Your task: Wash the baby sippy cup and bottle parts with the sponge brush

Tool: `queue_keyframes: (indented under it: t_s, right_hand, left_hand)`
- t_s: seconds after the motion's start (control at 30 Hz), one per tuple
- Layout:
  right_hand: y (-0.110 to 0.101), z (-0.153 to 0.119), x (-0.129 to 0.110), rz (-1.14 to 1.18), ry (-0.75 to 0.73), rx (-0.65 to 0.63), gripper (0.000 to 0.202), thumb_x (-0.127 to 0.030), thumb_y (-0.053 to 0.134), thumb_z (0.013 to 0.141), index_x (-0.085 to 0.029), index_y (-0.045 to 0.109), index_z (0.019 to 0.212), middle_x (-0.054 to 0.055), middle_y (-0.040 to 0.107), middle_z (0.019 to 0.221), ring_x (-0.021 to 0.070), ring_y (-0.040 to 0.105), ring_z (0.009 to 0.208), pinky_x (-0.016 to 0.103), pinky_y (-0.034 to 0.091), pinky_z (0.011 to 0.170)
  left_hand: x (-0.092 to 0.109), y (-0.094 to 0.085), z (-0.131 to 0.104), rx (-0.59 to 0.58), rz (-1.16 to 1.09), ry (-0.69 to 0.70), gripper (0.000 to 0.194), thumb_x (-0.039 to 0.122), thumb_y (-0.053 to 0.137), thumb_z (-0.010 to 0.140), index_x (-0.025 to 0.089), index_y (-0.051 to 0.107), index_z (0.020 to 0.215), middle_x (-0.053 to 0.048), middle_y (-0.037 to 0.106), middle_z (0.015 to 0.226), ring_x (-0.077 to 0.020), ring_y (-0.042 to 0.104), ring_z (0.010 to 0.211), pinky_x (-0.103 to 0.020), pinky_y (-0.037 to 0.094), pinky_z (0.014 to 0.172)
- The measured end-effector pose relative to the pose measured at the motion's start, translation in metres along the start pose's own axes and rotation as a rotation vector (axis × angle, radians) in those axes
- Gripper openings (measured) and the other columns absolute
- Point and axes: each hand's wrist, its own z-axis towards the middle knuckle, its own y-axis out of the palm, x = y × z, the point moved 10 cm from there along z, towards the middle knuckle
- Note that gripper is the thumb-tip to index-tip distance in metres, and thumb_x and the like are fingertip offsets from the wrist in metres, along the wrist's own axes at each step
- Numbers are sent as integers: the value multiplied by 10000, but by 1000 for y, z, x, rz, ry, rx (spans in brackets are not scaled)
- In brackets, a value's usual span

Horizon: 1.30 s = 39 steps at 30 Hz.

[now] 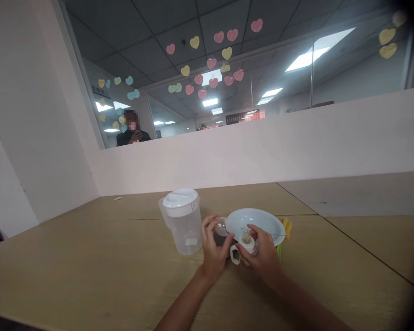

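My right hand grips a baby bottle by its white collar, thumb on the near side and fingers behind. The bottle's clear teat points up, and a white loop handle sticks out on its left; the lower body is mostly hidden. Just to the left, my left hand is curved round a clear, rounded cap, with thumb and fingers on either side of it. Behind both hands lies a pale blue bowl. Something dark shows between my hands, too covered to name.
A lidded translucent pitcher stands left of my left hand. A yellow cloth-like thing and a bit of green show at the bowl's right. The wooden table meets a white wall; above is a window with heart-shaped notes, and a person shows in the glass.
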Motion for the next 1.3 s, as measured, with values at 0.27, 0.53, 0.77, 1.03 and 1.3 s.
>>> queue_keyframes:
  t_s: [0.27, 0.53, 0.77, 1.03, 1.3]
  right_hand:
    - [11, -6, 6, 21, -5, -76, 593, -423, 570, 754, -150, 411, 1256, 116, 622, 1046, 261, 563, 919, 411, 472, 783]
    - [-3, -4, -17, -30, -153, -17, 621, -396, 502, 831, -160, 286, 1364, 144, 580, 1146, 279, 539, 996, 415, 467, 774]
    - [4, -8, -32, -92, -305, -84, 525, -284, 490, 845, -186, 344, 1339, 131, 546, 1152, 258, 523, 980, 438, 450, 820]
    - [7, -20, -24, -16, -247, -77, 614, -252, 478, 843, -204, 238, 1406, 138, 481, 1255, 277, 478, 1115, 447, 458, 858]
    - [3, -23, -23, 38, -222, -50, 585, -347, 481, 863, -207, 270, 1391, 135, 557, 1165, 273, 545, 1041, 441, 483, 815]
  left_hand:
    - [39, 53, -20, -399, -128, 195, 480, 237, 494, 891, 283, 371, 1353, -79, 404, 1397, -218, 400, 1279, -381, 374, 1052]
    - [20, 62, -34, -442, -163, 39, 473, 284, 466, 898, 235, 362, 1357, -97, 424, 1383, -242, 392, 1275, -436, 326, 1068]
    - [6, 64, -38, -457, -229, -99, 546, 348, 475, 888, 203, 303, 1386, -112, 427, 1379, -245, 455, 1210, -422, 364, 1033]
    - [-4, 62, -47, -512, -121, 1, 642, 362, 509, 862, 166, 244, 1413, -141, 437, 1357, -269, 430, 1224, -442, 344, 1034]
    - [-6, 62, -53, -520, -99, 29, 725, 407, 490, 862, 137, 135, 1434, -163, 471, 1286, -268, 460, 1167, -447, 372, 987]
